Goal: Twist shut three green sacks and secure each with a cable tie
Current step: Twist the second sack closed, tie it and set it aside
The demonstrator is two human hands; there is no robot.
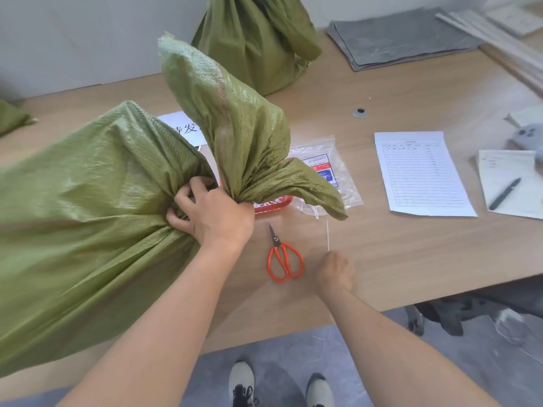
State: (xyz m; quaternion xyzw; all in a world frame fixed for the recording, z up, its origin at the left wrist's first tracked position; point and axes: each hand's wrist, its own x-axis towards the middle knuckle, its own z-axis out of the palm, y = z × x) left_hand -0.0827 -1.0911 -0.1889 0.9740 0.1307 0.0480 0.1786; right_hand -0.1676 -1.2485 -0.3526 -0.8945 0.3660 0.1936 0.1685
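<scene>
A big green woven sack [88,207] lies on the wooden table [411,259] at the left, its neck bunched and its loose top [235,121] flaring upward. My left hand [211,212] is shut around that gathered neck. To the right, my right hand [336,270] pinches a thin white cable tie [327,235] that sticks up from the fingers. A second green sack [255,39] stands at the back of the table. A corner of a third green sack [11,117] shows at the far left edge.
Orange-handled scissors [283,257] lie between my hands. A clear bag of ties [326,168] and a red tray [273,204] sit behind the neck. A printed form [420,171], a pen [504,193] on paper and grey sheets [402,36] lie to the right.
</scene>
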